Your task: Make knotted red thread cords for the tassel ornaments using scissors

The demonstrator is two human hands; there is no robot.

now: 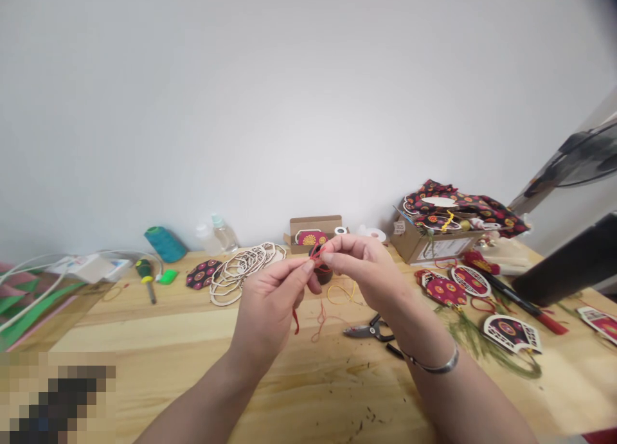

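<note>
Both hands meet above the middle of the wooden table, pinching a thin red cord [317, 256] between them. My left hand [277, 290] is closed with thumb and forefinger together on the cord, and a red end [295, 322] hangs below its fingers. My right hand [361, 264], with a silver bangle at the wrist, pinches the cord from the other side. A dark round object [324, 275] behind the fingers is partly hidden. Scissors [369, 329] with black handles lie under my right forearm, next to loose red thread [321, 322] and yellow cord [343, 294].
Wooden cutout frames [231, 280], a screwdriver [145, 279] and a teal thread cone [165, 243] lie to the left. An open small box [315, 224] stands at the back. On the right are a fabric-filled carton [431, 243], patterned ornaments [511, 333] and a black cylinder [569, 267].
</note>
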